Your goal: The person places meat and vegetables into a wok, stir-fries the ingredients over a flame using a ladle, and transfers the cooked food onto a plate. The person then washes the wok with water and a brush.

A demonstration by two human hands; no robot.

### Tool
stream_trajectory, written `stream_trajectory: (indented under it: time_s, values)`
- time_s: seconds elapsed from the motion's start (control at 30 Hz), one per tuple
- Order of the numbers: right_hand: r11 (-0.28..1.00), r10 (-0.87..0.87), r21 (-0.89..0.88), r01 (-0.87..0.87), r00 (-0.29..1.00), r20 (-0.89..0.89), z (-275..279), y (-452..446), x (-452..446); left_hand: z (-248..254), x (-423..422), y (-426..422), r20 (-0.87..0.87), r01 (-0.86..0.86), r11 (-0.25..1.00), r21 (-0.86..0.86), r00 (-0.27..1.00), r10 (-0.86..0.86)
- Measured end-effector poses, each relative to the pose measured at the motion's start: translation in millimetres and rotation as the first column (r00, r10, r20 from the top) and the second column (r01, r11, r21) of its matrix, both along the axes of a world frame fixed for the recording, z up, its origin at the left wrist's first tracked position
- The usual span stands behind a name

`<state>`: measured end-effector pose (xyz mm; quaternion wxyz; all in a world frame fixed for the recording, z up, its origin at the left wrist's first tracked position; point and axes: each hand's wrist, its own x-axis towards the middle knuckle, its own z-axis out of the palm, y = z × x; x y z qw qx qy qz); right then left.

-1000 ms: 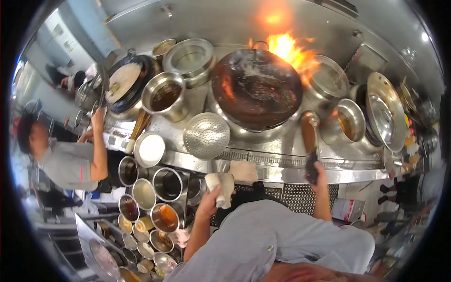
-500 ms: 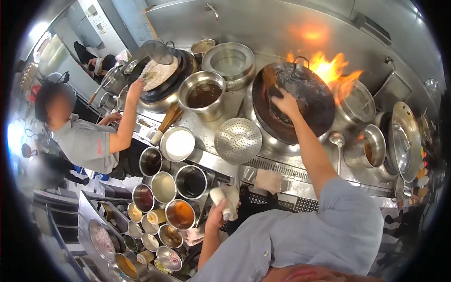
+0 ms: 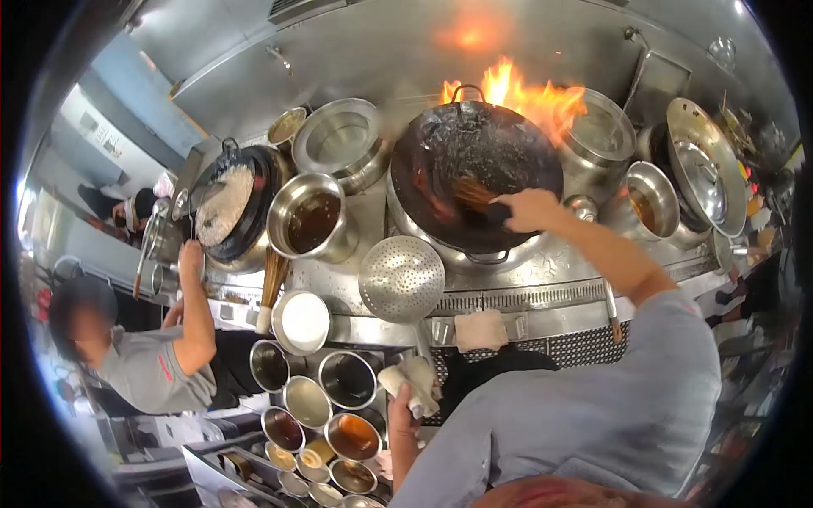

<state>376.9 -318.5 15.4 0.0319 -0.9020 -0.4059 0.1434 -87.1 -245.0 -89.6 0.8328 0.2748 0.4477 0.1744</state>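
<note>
My right hand [image 3: 532, 210] is closed around the dark grip of a bristled wok brush [image 3: 472, 193]. Its bristles touch the inner surface of a large dark wok [image 3: 440, 144], wet and with no food visible inside. Flames [image 3: 517, 89] rise behind the wok's far rim. Low in front of my body, my left hand [image 3: 401, 419] grips a bundled white cloth [image 3: 413, 378]; a round light end pokes out of it, and I cannot tell what the cloth wraps. A perforated skimmer [image 3: 401, 278] lies just beyond, its handle pointing towards the cloth.
A co-worker [image 3: 157, 364] at left reaches to another wok [image 3: 254, 182] with pale food. Around me stand a pot of dark liquid [image 3: 339, 237], several sauce pots [image 3: 305, 402], a ladle [image 3: 611, 313], a pot on the right [image 3: 656, 199] and a folded cloth [image 3: 480, 330].
My view has turned, shifting the scene leftward. My right hand and the brush have moved from the wok's far left towards its near right side. My left hand keeps its hold on the cloth.
</note>
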Motion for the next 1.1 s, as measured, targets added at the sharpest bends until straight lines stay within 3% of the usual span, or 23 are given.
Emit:
stream_trajectory:
  time_s: [0.03, 0.1, 0.13, 0.17, 0.2, 0.23, 0.27, 0.3, 0.33, 0.37, 0.43, 0.5, 0.57, 0.63, 0.7, 0.77, 0.83, 0.9, 0.93, 1.0, 1.07, 1.1]
  values:
    - [0.99, 0.041, -0.133, -0.037, 0.999, 0.027, 7.0, -15.2, 9.9, -0.5, 12.4, 5.8, 0.001, 0.015, 1.0, 0.009, 1.0, -0.015]
    - [0.991, -0.131, 0.009, 0.13, 0.985, 0.111, -9.6, -15.2, 66.0, 0.9, 51.7, 13.1, 0.193, 0.175, 0.975, -0.14, 0.97, -0.147]
    - [0.961, -0.278, 0.027, 0.277, 0.957, 0.081, -17.2, 1.8, 85.3, -3.4, 89.1, 10.8, 0.153, 0.157, 0.979, -0.133, 0.979, -0.136]
    - [0.949, -0.31, 0.071, 0.306, 0.949, 0.048, -27.9, 19.4, 95.1, -3.9, 132.3, 11.6, 0.114, 0.142, 0.982, -0.123, 0.985, -0.128]
    - [0.944, -0.321, 0.04, 0.326, 0.942, -0.097, -24.8, 33.7, 84.5, 5.5, 167.7, 15.6, 0.125, 0.336, 0.936, -0.109, 0.938, -0.322]
    - [0.932, -0.24, 0.273, 0.238, 0.97, -0.028, -66.7, 44.5, 75.9, 12.7, 207.5, 12.0, 0.203, 0.369, 0.921, -0.127, 0.918, -0.34]
    - [0.962, -0.187, 0.192, 0.193, 0.981, -0.048, -42.5, 48.1, 36.9, -8.2, 238.1, 16.2, 0.303, 0.468, 0.879, -0.092, 0.854, -0.423]
    - [0.967, -0.132, 0.217, 0.137, 0.991, -0.036, -47.0, 42.8, 13.4, -0.2, 264.6, 10.2, 0.298, 0.415, 0.909, -0.046, 0.874, -0.384]
    - [0.981, -0.112, 0.149, 0.125, 0.989, -0.098, -33.1, 32.5, -8.6, 5.5, 285.5, 3.4, 0.209, 0.32, 0.947, -0.03, 0.928, -0.307]
    - [0.979, -0.053, 0.191, 0.072, 0.993, -0.104, -43.4, 15.8, -15.0, 8.3, 297.6, -2.7, 0.112, 0.222, 0.975, -0.004, 0.969, -0.22]
    - [0.991, -0.014, -0.133, -0.005, 0.99, -0.143, 6.4, -28.6, -23.1, 8.0, 304.4, -4.8, 0.067, 0.237, 0.972, 0.007, 0.969, -0.236]
    - [0.957, 0.091, -0.269, -0.106, 0.994, -0.067, 21.2, -69.4, 8.0, 6.1, 302.7, -1.1, 0.01, 0.231, 0.972, 0.029, 0.973, -0.232]
    - [0.933, 0.043, -0.359, -0.036, 0.999, 0.01, 32.7, -83.4, 60.1, 6.9, 307.2, -1.3, -0.055, 0.228, 0.968, 0.101, 0.973, -0.224]
    - [0.978, -0.004, -0.208, 0.036, 0.988, 0.152, 21.6, -65.2, 109.1, 2.0, 307.2, -1.3, -0.066, 0.251, 0.957, 0.146, 0.968, -0.243]
    - [0.994, -0.112, 0.016, 0.111, 0.984, 0.138, -6.6, -18.6, 126.2, -5.5, 309.8, -1.9, -0.067, 0.262, 0.944, 0.201, 0.965, -0.253]
    - [0.948, -0.227, 0.216, 0.235, 0.972, -0.062, -49.4, 31.8, 112.4, -12.6, 311.2, -0.3, -0.057, 0.217, 0.935, 0.281, 0.976, -0.21]
    - [0.92, -0.174, 0.308, 0.24, 0.958, -0.228, -83.0, 65.3, 70.9, -7.9, 307.9, -0.9, -0.067, 0.215, 0.934, 0.284, 0.977, -0.205]
    - [0.948, -0.072, 0.279, 0.154, 0.956, -0.283, -51.1, 52.5, 10.7, -0.1, 305.5, -8.2, -0.038, 0.149, 0.88, 0.451, 0.988, -0.147]
    - [0.945, -0.088, 0.28, 0.171, 0.954, -0.286, -38.6, 36.7, -4.7, -29.2, 305.7, 5.1, -0.078, 0.117, 0.834, 0.539, 0.993, -0.089]
    - [0.972, 0.19, 0.179, -0.15, 0.955, -0.229, -18.8, -3.5, -23.5, -15.0, 284.7, 17.8, -0.095, 0.155, 0.853, 0.498, 0.988, -0.124]
    - [0.972, 0.234, 0.083, -0.219, 0.922, -0.307, 1.3, -62.3, -25.6, -0.1, 260.1, 28.0, -0.126, 0.159, 0.88, 0.447, 0.985, -0.114]
    - [0.978, 0.207, 0.087, -0.191, 0.946, -0.248, 1.4, -92.2, -26.2, 10.3, 250.8, 32.1, -0.141, 0.139, 0.885, 0.444, 0.986, -0.084]
